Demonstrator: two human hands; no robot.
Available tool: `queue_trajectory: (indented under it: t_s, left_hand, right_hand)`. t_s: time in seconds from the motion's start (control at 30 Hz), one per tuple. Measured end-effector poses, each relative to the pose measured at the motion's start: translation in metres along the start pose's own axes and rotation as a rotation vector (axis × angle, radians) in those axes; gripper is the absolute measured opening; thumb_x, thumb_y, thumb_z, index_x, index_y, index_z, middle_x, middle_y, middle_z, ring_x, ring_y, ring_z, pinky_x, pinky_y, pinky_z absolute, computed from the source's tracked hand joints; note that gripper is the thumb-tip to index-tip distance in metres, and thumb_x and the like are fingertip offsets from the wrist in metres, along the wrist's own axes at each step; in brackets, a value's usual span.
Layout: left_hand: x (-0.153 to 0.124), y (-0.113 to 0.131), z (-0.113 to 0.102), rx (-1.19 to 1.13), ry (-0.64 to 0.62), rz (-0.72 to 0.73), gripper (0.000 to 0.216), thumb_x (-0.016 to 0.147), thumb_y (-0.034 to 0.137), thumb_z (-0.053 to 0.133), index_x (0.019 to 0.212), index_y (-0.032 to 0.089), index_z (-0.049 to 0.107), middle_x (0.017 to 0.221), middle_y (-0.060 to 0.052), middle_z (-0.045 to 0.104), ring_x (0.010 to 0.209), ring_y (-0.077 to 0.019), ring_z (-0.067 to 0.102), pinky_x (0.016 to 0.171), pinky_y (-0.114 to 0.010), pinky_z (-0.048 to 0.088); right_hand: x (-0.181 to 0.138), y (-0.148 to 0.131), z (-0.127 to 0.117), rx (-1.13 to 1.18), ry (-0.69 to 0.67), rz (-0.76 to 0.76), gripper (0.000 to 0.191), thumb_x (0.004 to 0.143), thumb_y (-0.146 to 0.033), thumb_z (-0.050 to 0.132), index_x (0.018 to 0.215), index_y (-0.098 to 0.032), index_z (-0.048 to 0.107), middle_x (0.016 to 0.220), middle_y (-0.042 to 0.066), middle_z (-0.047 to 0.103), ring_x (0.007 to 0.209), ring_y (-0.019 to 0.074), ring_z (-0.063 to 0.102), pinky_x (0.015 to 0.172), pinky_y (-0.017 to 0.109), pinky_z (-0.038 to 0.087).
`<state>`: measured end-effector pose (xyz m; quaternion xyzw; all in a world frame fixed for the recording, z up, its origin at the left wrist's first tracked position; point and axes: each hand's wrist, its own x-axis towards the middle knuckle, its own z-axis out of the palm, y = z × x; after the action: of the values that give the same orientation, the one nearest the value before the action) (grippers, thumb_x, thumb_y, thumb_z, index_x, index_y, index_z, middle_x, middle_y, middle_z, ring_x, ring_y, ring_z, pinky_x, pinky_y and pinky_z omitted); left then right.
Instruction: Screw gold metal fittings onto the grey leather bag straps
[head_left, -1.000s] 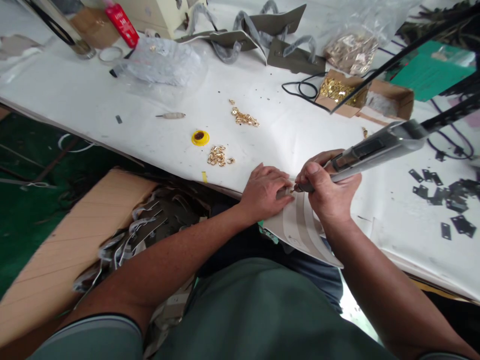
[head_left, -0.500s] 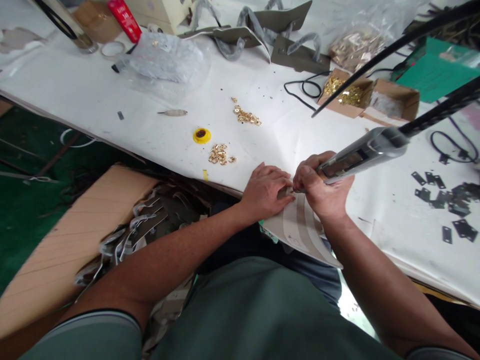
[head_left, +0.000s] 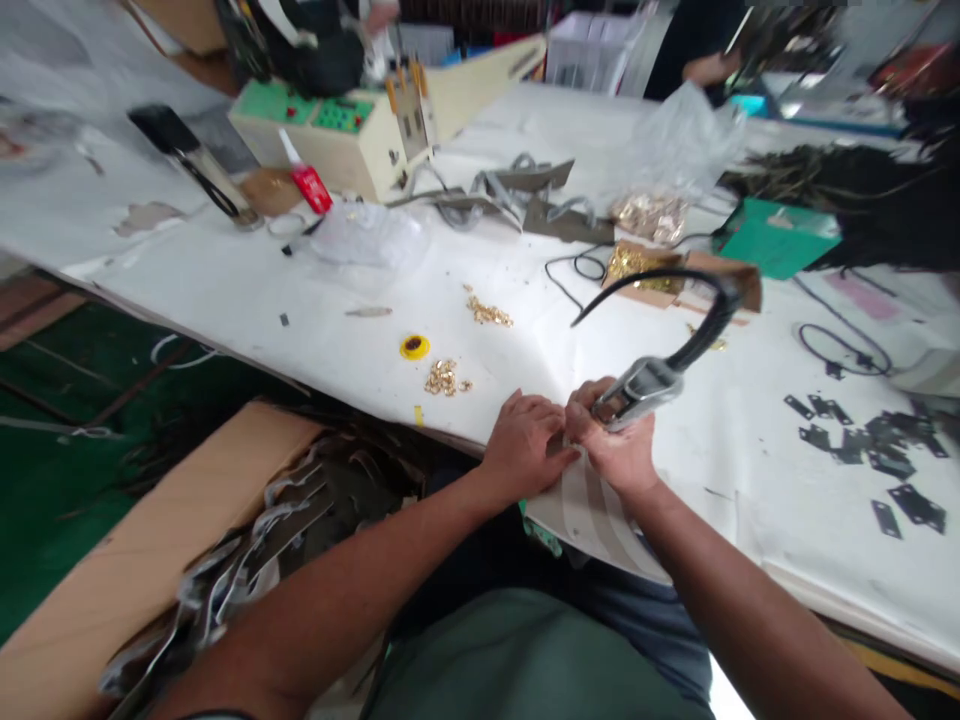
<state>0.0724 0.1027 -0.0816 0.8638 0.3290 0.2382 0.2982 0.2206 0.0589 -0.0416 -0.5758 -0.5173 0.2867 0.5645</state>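
My right hand (head_left: 619,450) is wrapped round a silver electric screwdriver (head_left: 637,390) with a black cord curving up from its back end. The tool points down at a beige curved panel (head_left: 577,515), which lies over the table's front edge and my lap. My left hand (head_left: 525,445) holds that panel near its far end, fingers on top and thumb close to the tool's tip. Between the two hands the tip is hidden. Small gold metal fittings (head_left: 442,378) lie in a pile left of my hands, beside a yellow round dish (head_left: 414,347) with dark bits in it.
More gold fittings (head_left: 487,310) lie farther back, near an awl-like tool (head_left: 369,312). Cardboard boxes (head_left: 686,290) of parts and a green box (head_left: 780,240) stand at back right. Dark metal plates (head_left: 892,445) are scattered at right. A cardboard carton (head_left: 247,440) of grey-brown pieces stands at lower left.
The camera has tilted up, so more of the far table, a machine and another person's arm show. The screwdriver stands more upright, its cord bent over to the left. Both hands stay on the panel.
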Motion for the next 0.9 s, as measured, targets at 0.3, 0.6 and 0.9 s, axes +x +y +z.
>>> queue_trajectory:
  t_s: [0.3,0.6,0.9]
  left_hand:
    - [-0.002,-0.001,0.0,0.011,0.051,-0.009,0.044,0.079,0.033,0.076,0.122,0.026,0.071,0.118,-0.008,0.075,0.118,-0.0337,0.063,0.119,-0.058,0.033]
    - [0.011,0.018,-0.016,0.135,-0.06,-0.157,0.061,0.065,0.036,0.084,0.124,0.022,0.072,0.121,-0.012,0.073,0.12,-0.0374,0.061,0.11,-0.053,0.042]
    - [-0.043,0.038,-0.016,-0.787,0.072,-0.549,0.05,0.066,0.03,0.085,0.114,0.017,0.077,0.101,-0.008,0.08,0.093,-0.0269,0.072,0.081,-0.033,0.054]
  right_hand:
    - [0.01,-0.013,0.012,0.203,-0.048,0.031,0.052,0.069,-0.061,0.084,0.067,-0.02,0.053,0.059,-0.002,0.05,0.055,0.0129,0.043,0.051,0.027,0.037]
    - [0.02,-0.028,-0.053,-0.445,0.113,-0.005,0.041,0.092,-0.062,0.061,0.099,-0.022,0.066,0.08,0.003,0.067,0.07,0.0214,0.059,0.064,0.032,0.045]
    - [-0.011,0.054,-0.115,-1.056,-0.066,0.089,0.04,0.092,-0.043,0.064,0.124,-0.021,0.072,0.118,0.015,0.071,0.112,0.0361,0.065,0.093,0.046,0.05]
